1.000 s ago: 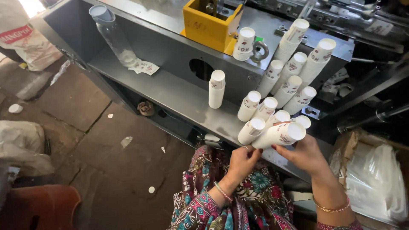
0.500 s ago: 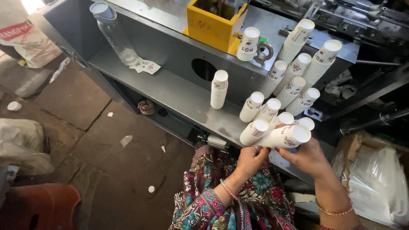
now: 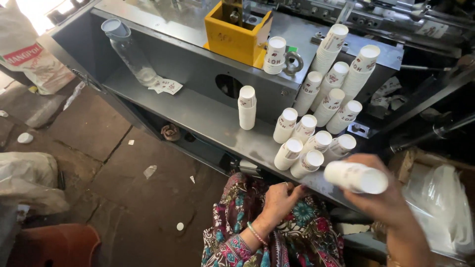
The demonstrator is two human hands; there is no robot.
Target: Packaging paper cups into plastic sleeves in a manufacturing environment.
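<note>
Right hand (image 3: 391, 202): grip clamped round a short stack of white paper cups (image 3: 356, 177), held on its side, open mouth facing right and slightly toward the camera; held in the air just beside the near edge of the grey metal counter (image 3: 198, 116), near the standing stacks. A sideways hold of this kind lets the fingers wrap the whole stack so the nested cups stay together. Left hand (image 3: 279, 200): fingers loosely curled, holding nothing that I can make out, low over the patterned fabric (image 3: 297, 232) of the person's lap, fingertips close to the counter's front edge. Cluster of cup stacks (image 3: 309, 143) stands mouth-up and packed close on the counter, taller ones leaning against the machine body behind, which seems to keep them from tipping. One lone stack (image 3: 247, 107) stands apart to the left, upright. One more cup stack (image 3: 275, 55) sits on the upper ledge beside the yellow box (image 3: 236, 35). A clear plastic bottle (image 3: 127, 49) leans at the far left, with printed paper scraps at its foot. Unclear: the right wrist is cut off by the frame edge; the thumb side of the right grip is hidden behind the cups; contents of the clear plastic bag (image 3: 438, 207) at right cannot be read.
</note>
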